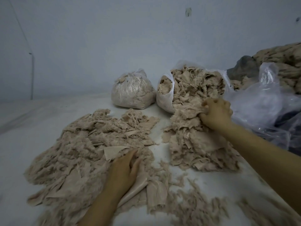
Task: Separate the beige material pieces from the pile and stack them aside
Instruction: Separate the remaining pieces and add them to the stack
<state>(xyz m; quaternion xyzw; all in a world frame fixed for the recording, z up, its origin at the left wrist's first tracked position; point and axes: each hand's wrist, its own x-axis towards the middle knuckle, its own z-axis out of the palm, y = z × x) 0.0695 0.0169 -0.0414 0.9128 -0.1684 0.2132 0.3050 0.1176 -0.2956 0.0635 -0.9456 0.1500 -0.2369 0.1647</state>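
Note:
A heap of beige material scraps (193, 141) spills out of an open white plastic bag (164, 98) at the right of centre. My right hand (215, 111) grips a clump of these scraps near the bag's mouth, fingers curled into it. A wide, flatter spread of beige pieces (84, 147) covers the left of the white surface. On the near right edge of that spread rests my left hand (125, 168), palm down with fingers fairly straight, pressing on the pieces. Loose shreds (192, 193) lie scattered in front.
A tied clear bag full of beige scraps (132, 92) stands behind the left spread. Crumpled clear plastic (263, 101) lies at the right over dark cloth. A further mound of beige material (283, 62) rises at the far right. A pale wall closes the back.

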